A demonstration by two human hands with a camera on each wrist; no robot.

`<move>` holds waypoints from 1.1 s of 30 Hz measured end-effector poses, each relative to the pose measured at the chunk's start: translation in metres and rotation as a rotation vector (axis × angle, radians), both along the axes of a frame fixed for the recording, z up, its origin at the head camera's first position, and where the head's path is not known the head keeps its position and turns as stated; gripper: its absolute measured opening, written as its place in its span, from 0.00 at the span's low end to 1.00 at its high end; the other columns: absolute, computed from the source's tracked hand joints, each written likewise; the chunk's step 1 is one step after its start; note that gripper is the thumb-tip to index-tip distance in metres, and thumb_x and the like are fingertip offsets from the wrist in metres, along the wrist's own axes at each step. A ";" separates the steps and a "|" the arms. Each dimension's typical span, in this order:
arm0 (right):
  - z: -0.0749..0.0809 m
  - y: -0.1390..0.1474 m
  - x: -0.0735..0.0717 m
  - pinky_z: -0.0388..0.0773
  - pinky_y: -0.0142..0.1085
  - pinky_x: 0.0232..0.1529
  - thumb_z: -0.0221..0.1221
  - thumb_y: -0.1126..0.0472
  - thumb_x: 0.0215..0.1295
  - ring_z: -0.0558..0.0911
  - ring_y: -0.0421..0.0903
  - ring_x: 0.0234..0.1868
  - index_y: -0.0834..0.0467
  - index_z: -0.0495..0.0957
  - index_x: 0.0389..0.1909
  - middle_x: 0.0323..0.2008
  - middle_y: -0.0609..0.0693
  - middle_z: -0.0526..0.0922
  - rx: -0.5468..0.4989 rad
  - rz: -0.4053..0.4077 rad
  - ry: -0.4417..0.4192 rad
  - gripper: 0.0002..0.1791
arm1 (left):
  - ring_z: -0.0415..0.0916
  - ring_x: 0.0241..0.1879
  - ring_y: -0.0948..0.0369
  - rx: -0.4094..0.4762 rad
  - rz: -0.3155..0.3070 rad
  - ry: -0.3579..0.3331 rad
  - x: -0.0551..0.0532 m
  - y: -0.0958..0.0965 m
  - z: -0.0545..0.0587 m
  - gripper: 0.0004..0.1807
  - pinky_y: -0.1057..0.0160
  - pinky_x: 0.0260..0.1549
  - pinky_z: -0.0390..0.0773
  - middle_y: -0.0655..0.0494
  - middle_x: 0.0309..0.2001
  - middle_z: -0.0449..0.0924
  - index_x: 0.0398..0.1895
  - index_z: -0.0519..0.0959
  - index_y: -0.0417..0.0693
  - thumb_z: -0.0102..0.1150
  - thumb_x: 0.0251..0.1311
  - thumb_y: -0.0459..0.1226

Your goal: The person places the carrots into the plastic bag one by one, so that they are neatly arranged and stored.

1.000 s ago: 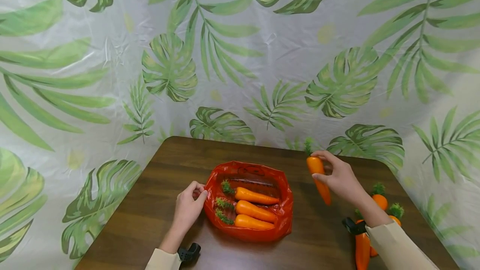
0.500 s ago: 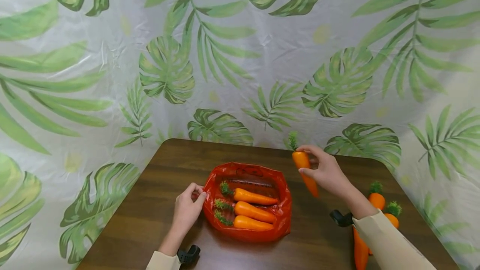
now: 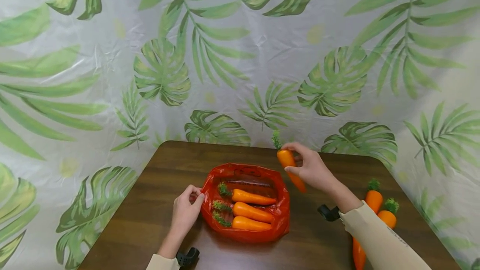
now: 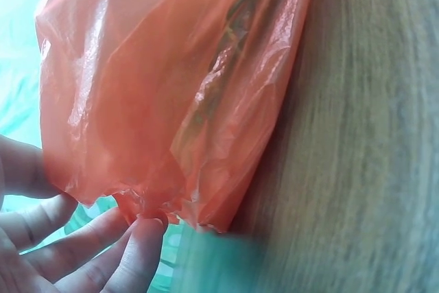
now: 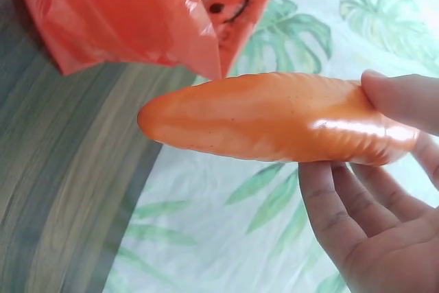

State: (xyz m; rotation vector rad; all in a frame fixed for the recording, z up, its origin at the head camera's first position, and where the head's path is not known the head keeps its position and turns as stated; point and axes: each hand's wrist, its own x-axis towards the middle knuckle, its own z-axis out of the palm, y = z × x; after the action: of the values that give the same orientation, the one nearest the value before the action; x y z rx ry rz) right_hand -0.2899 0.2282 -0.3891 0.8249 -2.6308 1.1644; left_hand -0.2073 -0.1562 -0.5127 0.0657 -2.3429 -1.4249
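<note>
A red plastic bag (image 3: 258,236) stands on the table with its mouth wide, and three orange carrots (image 3: 253,197) with green tops lie side by side in it. My left hand (image 3: 186,209) pinches the left edge of the bag between thumb and fingers; the left wrist view shows the crumpled plastic (image 4: 151,101) at the fingertips. Up and to the right of the bag, my right hand (image 3: 313,169) grips another carrot (image 3: 286,159) near its leafy end, tip pointing down and right. In the right wrist view this carrot (image 5: 260,118) lies between thumb and fingers, apart from the bag.
More carrots (image 3: 386,218) lie at the right of the brown wooden table (image 3: 315,245), partly hidden by the right sleeve (image 3: 382,232). Behind the table's back edge hangs a leaf-printed sheet (image 3: 225,74). Each wrist wears a black camera band (image 3: 187,257).
My right hand has moved left with the carrot, closer to the bag. The left hand keeps its pinch on the bag's edge. The head view has shifted slightly.
</note>
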 end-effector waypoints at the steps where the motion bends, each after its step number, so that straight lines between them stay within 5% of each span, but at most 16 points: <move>1: 0.000 -0.003 0.000 0.82 0.48 0.44 0.71 0.65 0.59 0.83 0.49 0.46 0.44 0.72 0.62 0.57 0.47 0.77 0.005 0.005 -0.002 0.32 | 0.82 0.35 0.59 0.003 0.001 -0.001 0.000 0.000 -0.001 0.08 0.57 0.40 0.82 0.53 0.43 0.85 0.30 0.76 0.52 0.67 0.63 0.34; 33: 0.004 -0.075 -0.016 0.81 0.37 0.43 0.70 0.70 0.59 0.81 0.45 0.49 0.49 0.72 0.62 0.55 0.42 0.77 0.086 0.226 0.000 0.32 | 0.82 0.34 0.60 -0.008 0.005 0.022 0.000 0.001 -0.001 0.08 0.58 0.38 0.78 0.54 0.42 0.86 0.30 0.77 0.52 0.67 0.63 0.33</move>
State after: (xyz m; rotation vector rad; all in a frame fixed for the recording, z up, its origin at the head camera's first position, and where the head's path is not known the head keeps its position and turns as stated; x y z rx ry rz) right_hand -0.3063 0.1535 -0.3852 1.1647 -2.6578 1.1051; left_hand -0.2076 -0.1549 -0.5133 0.0529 -2.3288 -1.4066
